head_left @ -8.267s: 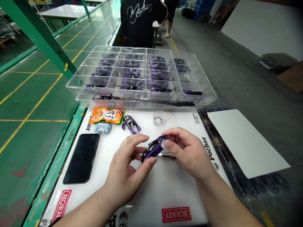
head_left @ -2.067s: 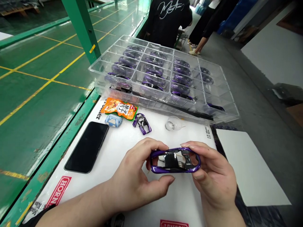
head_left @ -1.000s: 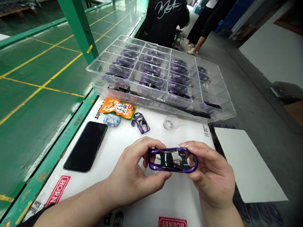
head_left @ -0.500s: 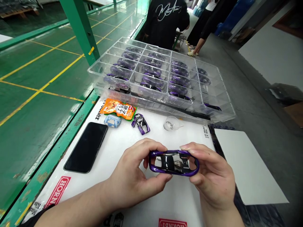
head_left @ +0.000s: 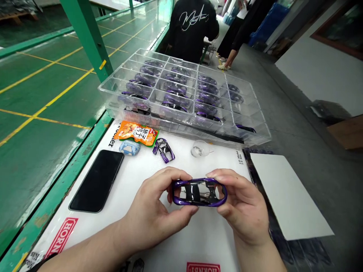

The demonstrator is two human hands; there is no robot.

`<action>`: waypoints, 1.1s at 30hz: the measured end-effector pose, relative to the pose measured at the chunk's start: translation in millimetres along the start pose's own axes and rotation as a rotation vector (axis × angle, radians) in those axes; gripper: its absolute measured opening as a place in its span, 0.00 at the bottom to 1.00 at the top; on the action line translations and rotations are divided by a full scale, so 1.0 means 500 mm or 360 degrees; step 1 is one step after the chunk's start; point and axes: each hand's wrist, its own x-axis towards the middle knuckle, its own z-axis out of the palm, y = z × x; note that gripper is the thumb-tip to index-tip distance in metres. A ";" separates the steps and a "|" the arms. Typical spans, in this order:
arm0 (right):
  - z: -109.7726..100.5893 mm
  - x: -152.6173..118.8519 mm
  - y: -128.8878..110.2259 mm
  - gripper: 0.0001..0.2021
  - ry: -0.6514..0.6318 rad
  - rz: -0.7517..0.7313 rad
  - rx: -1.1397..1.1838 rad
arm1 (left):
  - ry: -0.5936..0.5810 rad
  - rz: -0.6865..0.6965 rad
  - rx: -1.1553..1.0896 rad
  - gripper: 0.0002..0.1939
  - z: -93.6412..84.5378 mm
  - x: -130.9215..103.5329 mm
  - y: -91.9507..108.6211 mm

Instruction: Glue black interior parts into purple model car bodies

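Note:
Both hands hold one purple and black toy car body shell above the white-covered table, its open side toward me. My left hand pinches the left end between thumb and fingers. At the right end, my right hand grips the rim with thumb below and fingers above. Beyond them on the table lie a second purple car shell, with a small purple piece at its left side, and a small clear round cup with something thin sticking out on its right.
Clear compartment trays holding several purple shells stand behind. To the left are a black phone, an orange snack packet and a blue patterned case. A white board lies right; a person in black is beyond.
The whole view has shifted slightly, so the scene sits further left. Both hands keep hold of the shell, which is tilted a little differently.

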 end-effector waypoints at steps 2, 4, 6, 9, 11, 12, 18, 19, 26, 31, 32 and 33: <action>0.002 -0.003 0.002 0.24 0.0003 0.0057 0.0000 | 0.0009 -0.0009 0.0011 0.23 -0.002 -0.002 -0.002; 0.003 -0.006 0.005 0.32 -0.0038 0.0132 -0.0022 | 0.0002 -0.0003 0.0023 0.23 -0.002 -0.005 -0.004; 0.006 -0.010 0.009 0.37 -0.0114 0.0202 -0.0047 | -0.0019 0.0009 0.0031 0.23 -0.002 -0.006 -0.005; 0.011 -0.016 0.014 0.35 -0.0202 0.0211 -0.0041 | -0.0045 0.0039 0.0035 0.23 -0.002 -0.009 -0.007; 0.015 -0.018 0.016 0.32 -0.0220 0.0173 -0.0008 | -0.0062 0.0067 0.0022 0.23 -0.001 -0.012 -0.007; 0.018 -0.018 0.016 0.31 -0.0222 0.0154 0.0007 | -0.0069 0.0081 0.0007 0.23 0.000 -0.013 -0.008; 0.035 -0.021 0.011 0.29 -0.0165 0.0075 0.0065 | -0.0075 0.0117 -0.0114 0.25 0.006 -0.017 -0.011; 0.037 -0.022 0.010 0.29 -0.0156 0.0054 0.0078 | -0.0076 0.0126 -0.0130 0.26 0.007 -0.017 -0.012; 0.051 -0.025 0.004 0.28 -0.0134 0.0041 0.0131 | -0.0114 0.0177 -0.0251 0.28 0.013 -0.018 -0.013; 0.059 -0.026 -0.009 0.27 -0.0120 0.0046 0.0087 | -0.0091 0.0171 -0.0274 0.29 0.014 -0.019 -0.012; 0.061 -0.026 -0.011 0.27 -0.0106 0.0046 0.0069 | -0.0082 0.0168 -0.0274 0.29 0.015 -0.020 -0.013; 0.062 -0.027 -0.012 0.27 -0.0093 0.0043 0.0050 | -0.0076 0.0167 -0.0275 0.29 0.015 -0.021 -0.014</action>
